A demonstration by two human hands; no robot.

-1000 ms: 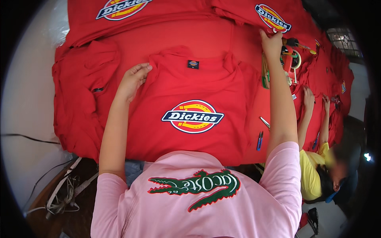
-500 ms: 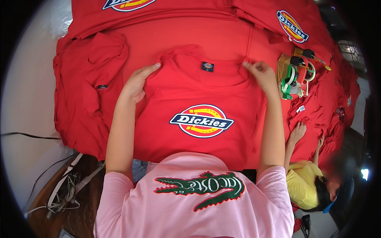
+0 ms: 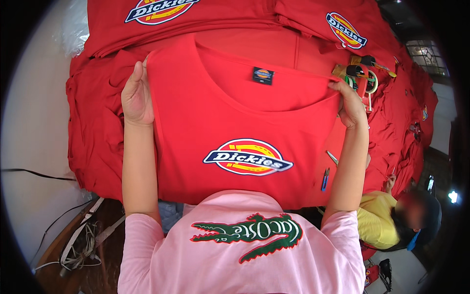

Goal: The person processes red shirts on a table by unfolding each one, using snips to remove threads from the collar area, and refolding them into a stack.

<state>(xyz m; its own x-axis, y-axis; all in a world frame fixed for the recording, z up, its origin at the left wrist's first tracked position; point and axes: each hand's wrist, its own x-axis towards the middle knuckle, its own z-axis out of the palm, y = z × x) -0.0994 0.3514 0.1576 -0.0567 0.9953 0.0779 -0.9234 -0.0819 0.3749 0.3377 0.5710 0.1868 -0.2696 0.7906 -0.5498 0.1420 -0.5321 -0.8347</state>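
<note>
A red shirt (image 3: 191,117) is stretched between my two hands, its wide neckline at the far side and an oval logo on its chest. A dark label shows inside the back of the neck. My left hand (image 3: 137,95) grips the left shoulder edge, with some fingertips hidden by the cloth. At the right shoulder, my right hand (image 3: 351,104) pinches the fabric between thumb and fingers. Near my right forearm lie blue thread snips (image 3: 325,179) and the partly hidden blade of a pointed metal tool (image 3: 332,157).
Folded red shirts (image 3: 235,17) are stacked at the far side. A loose red heap (image 3: 95,122) lies at left. Tape dispensers (image 3: 363,76) sit beyond my right hand. A person in yellow (image 3: 379,220) is at the right, beside more red garments. Cables (image 3: 81,250) hang lower left.
Both hands have moved apart, pulling the shirt wider and raising it toward me. Snips and a metal blade have come into view at right. The co-worker's hands are now mostly hidden.
</note>
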